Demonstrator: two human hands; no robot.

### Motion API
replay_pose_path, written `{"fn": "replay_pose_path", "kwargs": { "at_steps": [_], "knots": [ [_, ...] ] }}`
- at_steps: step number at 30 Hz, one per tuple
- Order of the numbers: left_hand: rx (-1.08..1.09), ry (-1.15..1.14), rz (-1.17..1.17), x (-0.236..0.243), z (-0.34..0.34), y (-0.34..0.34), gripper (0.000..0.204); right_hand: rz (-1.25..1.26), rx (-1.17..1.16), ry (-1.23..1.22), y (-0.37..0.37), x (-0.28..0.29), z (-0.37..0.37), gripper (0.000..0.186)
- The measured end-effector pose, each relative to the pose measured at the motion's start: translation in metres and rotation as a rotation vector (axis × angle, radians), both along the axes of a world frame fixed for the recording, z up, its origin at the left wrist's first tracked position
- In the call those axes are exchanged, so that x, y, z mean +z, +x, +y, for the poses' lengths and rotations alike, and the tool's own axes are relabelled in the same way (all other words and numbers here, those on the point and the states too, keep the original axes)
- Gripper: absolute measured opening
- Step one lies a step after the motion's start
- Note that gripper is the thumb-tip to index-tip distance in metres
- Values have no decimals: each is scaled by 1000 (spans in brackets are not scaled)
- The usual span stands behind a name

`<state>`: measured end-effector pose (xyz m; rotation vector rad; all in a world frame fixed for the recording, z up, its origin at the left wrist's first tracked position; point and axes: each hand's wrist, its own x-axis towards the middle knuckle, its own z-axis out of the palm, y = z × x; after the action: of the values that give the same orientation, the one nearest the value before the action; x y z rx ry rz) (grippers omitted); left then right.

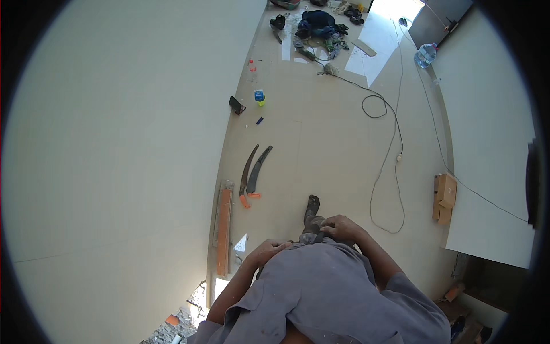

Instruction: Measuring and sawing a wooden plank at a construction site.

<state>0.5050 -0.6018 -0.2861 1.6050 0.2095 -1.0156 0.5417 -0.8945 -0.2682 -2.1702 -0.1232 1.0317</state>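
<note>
My left hand (271,250) lies at my waist against the hem of my grey shirt (326,275), its fingers stretched out and partly hidden by the cloth. Opposite it, my right hand (342,228) is at the front of my waist with fingers curled. A small dark piece by its fingertips is too unclear to name. Just beyond my hands, one foot in dark footwear (311,207) shows on the floor. Two long curved dark pieces, one brownish (247,171) and one grey (260,168), lie ahead to the left with orange ends.
An orange-brown plank (223,232) lies along the left wall. Farther off are a phone-like dark object (236,105), a blue-and-yellow container (259,97) and a clothing pile (321,28). A looping cable (373,189) crosses the tiles. Rightward stand a cardboard box (444,198) and large water bottle (425,55).
</note>
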Motion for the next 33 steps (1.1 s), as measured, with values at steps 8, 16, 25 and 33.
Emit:
{"fn": "replay_pose_path", "kwargs": {
  "at_steps": [8, 16, 25, 33],
  "knots": [
    [-192, 354, -184, -24, -104, 110, 38, -14, -148, -142, 87, -20, -108, 41],
    [-258, 535, -279, -45, -166, 216, 29, -154, -342, -102, 199, -14, -191, 37],
    [-153, 261, -250, -35, -238, 440, 36, 192, -1324, 13, 171, -170, -318, 19],
    [-368, 340, -353, -13, -340, 632, 37, 439, -1555, -53, 179, -127, -329, 23]
  ]
}}
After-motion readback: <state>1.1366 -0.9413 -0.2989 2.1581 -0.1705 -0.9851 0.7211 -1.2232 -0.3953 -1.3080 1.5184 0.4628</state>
